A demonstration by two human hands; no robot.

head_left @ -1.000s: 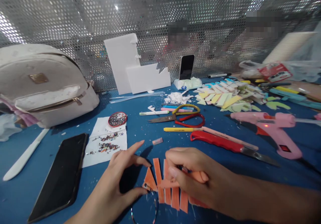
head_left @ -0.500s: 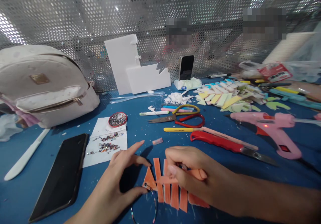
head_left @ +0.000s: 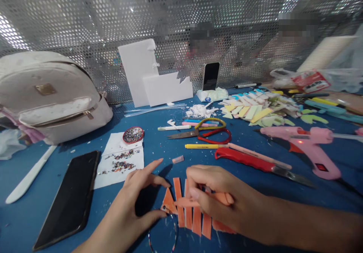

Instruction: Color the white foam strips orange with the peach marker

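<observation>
An orange fish-skeleton shape (head_left: 197,222), with a triangular head and several crosswise strips, lies on the blue table. My left hand (head_left: 138,198) curves round its head, the thumb and a fingertip touching opposite edges, while the index finger points away. My right hand (head_left: 218,196) grips an orange marker (head_left: 185,202) like a pen, its tip at the shape near the head; the fingers cover part of the shape. A ring of beaded string (head_left: 149,234) hangs from the head towards me. Beyond my hands lies a small pale marker cap (head_left: 178,159).
Scissors (head_left: 195,133), a red-handled knife (head_left: 244,160) and a pink glue gun (head_left: 306,135) lie beyond and right. A dark phone (head_left: 68,200) and a paper with beads (head_left: 110,151) are left. A white backpack (head_left: 51,90) and coloured strips (head_left: 255,107) stand further back.
The marker's tip has shifted slightly left and up along the orange shape, and the strips have moved very slightly left. My left hand stays almost where it was.
</observation>
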